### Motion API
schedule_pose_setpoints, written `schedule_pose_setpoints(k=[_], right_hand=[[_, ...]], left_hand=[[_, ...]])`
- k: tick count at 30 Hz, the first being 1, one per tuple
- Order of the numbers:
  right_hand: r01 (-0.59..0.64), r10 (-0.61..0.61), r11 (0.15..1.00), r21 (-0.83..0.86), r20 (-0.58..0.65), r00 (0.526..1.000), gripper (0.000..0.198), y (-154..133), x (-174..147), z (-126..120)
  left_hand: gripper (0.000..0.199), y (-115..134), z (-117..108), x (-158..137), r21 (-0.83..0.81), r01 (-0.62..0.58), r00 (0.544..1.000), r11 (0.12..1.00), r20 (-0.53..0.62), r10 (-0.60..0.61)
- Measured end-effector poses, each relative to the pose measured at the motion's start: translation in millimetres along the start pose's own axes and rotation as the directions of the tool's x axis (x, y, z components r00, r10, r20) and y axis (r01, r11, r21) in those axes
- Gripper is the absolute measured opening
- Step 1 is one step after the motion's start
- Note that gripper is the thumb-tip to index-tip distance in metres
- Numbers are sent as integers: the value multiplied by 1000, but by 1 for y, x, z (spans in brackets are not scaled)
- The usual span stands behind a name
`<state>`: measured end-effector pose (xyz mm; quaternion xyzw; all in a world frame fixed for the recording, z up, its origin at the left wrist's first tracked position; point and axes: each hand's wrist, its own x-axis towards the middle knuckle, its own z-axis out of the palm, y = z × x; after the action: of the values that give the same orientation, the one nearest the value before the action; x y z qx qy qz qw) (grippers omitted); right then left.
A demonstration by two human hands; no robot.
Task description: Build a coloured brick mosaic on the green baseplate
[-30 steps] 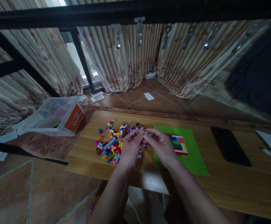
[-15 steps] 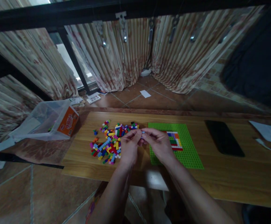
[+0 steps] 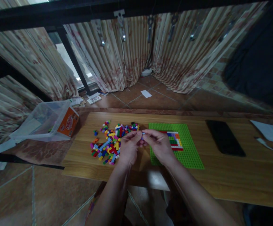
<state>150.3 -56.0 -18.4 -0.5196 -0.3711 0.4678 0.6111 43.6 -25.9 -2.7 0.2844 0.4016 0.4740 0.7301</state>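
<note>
Blue brick [image 3: 143,134] is sitting pinched between my left hand [image 3: 128,148] and right hand [image 3: 160,146], fingertips closing on it. Both hands are hovering over the tabletop [image 3: 232,175], between the brick pile [image 3: 110,141] and green baseplate [image 3: 190,153].

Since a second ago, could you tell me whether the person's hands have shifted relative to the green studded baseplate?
No. Both hands stay pinched together on a small blue brick over the left edge of the green studded baseplate; only the camera shifted.

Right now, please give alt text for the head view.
Left hand and right hand pinch a small blue brick above a wooden table, between a brick pile and a green baseplate.
</note>
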Motion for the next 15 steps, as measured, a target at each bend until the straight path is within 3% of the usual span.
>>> schedule_pose_setpoints(k=[6, 11, 15], right_hand=[[126, -129, 973, -194, -2, 992, 30, 2, -2, 3], [244, -307, 798, -552, -23, 951, 25, -4, -5, 2], [268, -401, 705, -656, -58, 914, 25, -6, -7, 5]], left_hand=[[34, -9, 7, -2, -98, -40, 999, 994, -18, 38], [34, -21, 13, -5, -119, -48, 998, 992, -49, 43], [37, -22, 16, -7, -89, -44, 997, 995, -60, 39]])
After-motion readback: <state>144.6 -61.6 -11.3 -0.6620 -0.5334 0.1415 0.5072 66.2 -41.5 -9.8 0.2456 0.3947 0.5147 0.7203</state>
